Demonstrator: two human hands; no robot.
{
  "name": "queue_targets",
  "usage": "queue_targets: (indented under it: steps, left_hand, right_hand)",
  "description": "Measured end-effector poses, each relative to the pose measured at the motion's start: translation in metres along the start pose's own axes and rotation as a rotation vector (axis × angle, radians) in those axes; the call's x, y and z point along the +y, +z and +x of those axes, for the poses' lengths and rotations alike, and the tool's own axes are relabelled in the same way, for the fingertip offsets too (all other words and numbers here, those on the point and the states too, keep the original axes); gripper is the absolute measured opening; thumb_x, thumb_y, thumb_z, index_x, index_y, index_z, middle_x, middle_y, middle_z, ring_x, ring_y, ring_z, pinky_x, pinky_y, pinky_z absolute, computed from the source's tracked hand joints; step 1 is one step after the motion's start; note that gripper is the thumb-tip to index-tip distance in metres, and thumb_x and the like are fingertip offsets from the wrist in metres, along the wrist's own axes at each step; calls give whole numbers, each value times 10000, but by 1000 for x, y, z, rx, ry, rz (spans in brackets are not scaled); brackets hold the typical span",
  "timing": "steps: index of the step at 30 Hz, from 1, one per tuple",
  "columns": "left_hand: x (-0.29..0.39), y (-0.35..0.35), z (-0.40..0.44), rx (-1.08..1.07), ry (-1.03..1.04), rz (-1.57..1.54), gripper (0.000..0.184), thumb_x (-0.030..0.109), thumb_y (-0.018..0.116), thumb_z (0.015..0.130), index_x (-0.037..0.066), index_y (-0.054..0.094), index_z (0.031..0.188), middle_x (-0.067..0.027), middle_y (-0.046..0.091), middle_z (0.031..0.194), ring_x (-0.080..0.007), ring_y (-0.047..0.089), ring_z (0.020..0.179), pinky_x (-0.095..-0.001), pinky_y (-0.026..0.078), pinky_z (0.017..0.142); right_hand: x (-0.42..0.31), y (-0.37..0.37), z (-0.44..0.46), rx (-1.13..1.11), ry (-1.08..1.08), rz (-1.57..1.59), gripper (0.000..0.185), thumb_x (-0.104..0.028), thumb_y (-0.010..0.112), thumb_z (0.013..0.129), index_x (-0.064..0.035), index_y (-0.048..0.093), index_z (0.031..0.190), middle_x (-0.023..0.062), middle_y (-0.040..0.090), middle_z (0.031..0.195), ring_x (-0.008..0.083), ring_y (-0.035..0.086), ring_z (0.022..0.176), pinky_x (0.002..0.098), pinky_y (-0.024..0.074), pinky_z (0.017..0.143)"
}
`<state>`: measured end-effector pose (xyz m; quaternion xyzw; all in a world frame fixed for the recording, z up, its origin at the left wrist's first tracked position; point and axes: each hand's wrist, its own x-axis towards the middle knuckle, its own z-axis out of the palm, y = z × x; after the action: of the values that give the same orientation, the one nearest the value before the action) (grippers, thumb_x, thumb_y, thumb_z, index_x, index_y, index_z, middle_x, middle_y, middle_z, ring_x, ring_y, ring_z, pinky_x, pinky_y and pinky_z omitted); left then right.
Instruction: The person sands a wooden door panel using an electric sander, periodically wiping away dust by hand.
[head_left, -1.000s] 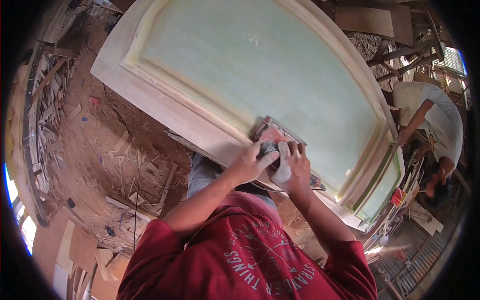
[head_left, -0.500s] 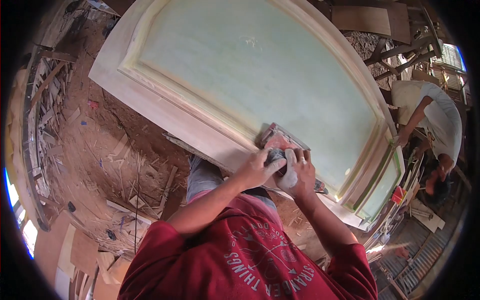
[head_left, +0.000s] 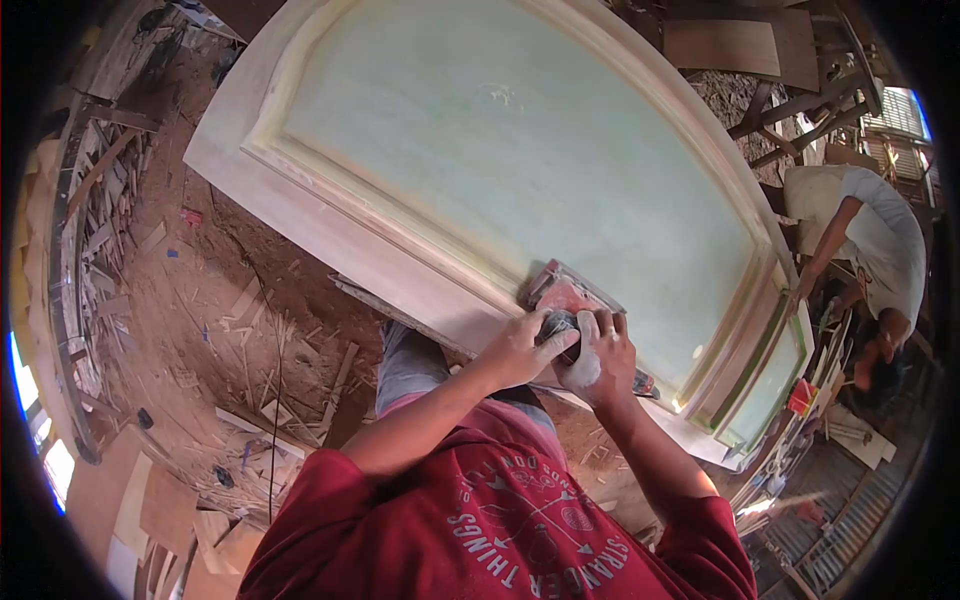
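Observation:
A red and black power sander (head_left: 568, 293) rests on the pale green panel (head_left: 500, 150), along the lower inner edge of its moulded frame (head_left: 385, 215). My left hand (head_left: 520, 350) is wrapped round the sander's black knob from the left. From the right, my right hand (head_left: 603, 352), whitened with dust and wearing a ring, grips the sander's body. The two hands nearly touch. Part of the sander's rear shows beyond my right hand.
A co-worker (head_left: 870, 240) bends over the panel's right end, a hand near its edge. Wood scraps (head_left: 290, 400) litter the dirt floor on the left. A dark cable (head_left: 275, 430) hangs at lower left. Plywood sheets (head_left: 720, 45) lie at upper right.
Both my hands and the sander have moved right and slightly down along the inner edge of the frame. My grip on the sander looks the same.

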<state>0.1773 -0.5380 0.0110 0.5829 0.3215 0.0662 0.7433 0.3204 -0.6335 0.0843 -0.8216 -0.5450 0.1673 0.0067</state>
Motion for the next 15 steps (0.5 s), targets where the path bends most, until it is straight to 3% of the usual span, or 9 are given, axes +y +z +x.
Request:
queue_targets:
  steps: [3, 9, 11, 13, 15]
  left_hand:
    - [-4, -14, 1, -22, -80, -56, 521, 403, 787, 1060, -63, 710, 1280, -238, 807, 1169, -327, 779, 1102, -433, 587, 979]
    - [-2, -93, -6, 80, -40, -241, 375, 290, 736, 1114, -11, 717, 1338, -15, 769, 1161, -119, 677, 1049, -348, 576, 949]
    - [-9, -128, -8, 124, -94, -260, 399, 312, 715, 1132, 17, 702, 1401, 15, 737, 1212, -105, 653, 1093, -327, 553, 984]
    - [21, -153, -15, 281, -169, -344, 470, 358, 707, 1139, 21, 679, 1467, -8, 727, 1298, -115, 635, 1201, -329, 509, 1073]
    - [19, -183, -12, 374, -111, -296, 530, 403, 699, 1140, 21, 665, 1506, -31, 713, 1374, -133, 612, 1294, -339, 455, 1149]
  right_hand:
    - [-12, -4, 10, -54, 18, 36, 604, -317, 893, 777, -67, 686, 1286, 203, 703, 1325, 444, 616, 1266, 535, 600, 973]
    - [-69, 22, 59, 65, -97, -27, 577, -305, 833, 797, -87, 677, 1308, 193, 686, 1343, 434, 636, 1215, 525, 620, 904]
    - [-97, 23, 81, 47, -104, -1, 584, -246, 772, 837, -72, 659, 1383, 201, 682, 1344, 429, 638, 1184, 524, 613, 864]
    - [-124, 33, 102, 200, -175, 173, 599, -182, 725, 880, 19, 612, 1433, 288, 666, 1338, 466, 626, 1229, 588, 562, 978]
    - [-156, 30, 121, 234, -115, 171, 551, -150, 704, 899, 17, 611, 1415, 266, 670, 1297, 449, 635, 1184, 568, 584, 918]
